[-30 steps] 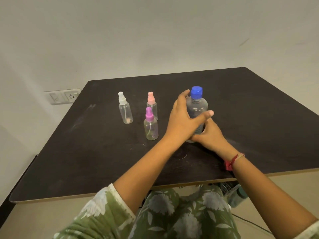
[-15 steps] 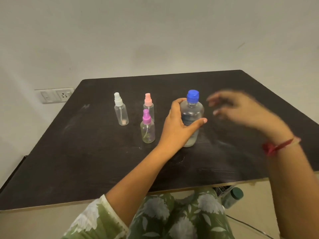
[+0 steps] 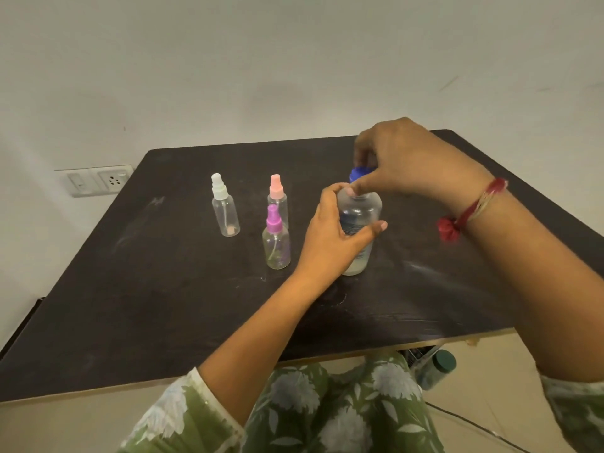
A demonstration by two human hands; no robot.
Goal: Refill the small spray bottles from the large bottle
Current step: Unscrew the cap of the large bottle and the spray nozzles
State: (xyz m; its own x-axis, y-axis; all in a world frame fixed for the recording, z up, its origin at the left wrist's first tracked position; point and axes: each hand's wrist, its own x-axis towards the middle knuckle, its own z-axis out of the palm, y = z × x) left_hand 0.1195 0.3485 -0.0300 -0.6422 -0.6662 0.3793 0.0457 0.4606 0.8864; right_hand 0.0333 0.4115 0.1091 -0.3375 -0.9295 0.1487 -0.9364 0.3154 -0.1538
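Note:
The large clear bottle stands upright on the dark table, its blue cap partly hidden. My left hand wraps around its body. From above, my right hand closes its fingers on the blue cap. Left of the large bottle stand three small clear spray bottles, all upright and capped: a white-topped one, a pink-topped one behind, and a purple-topped one in front.
The table's near edge runs just above my lap. A wall socket sits on the wall at the left. A green-capped container lies on the floor under the table's right side.
My right hand left the base of the large bottle, swung up and right, then came down onto the blue cap. My left hand kept its hold on the bottle's body.

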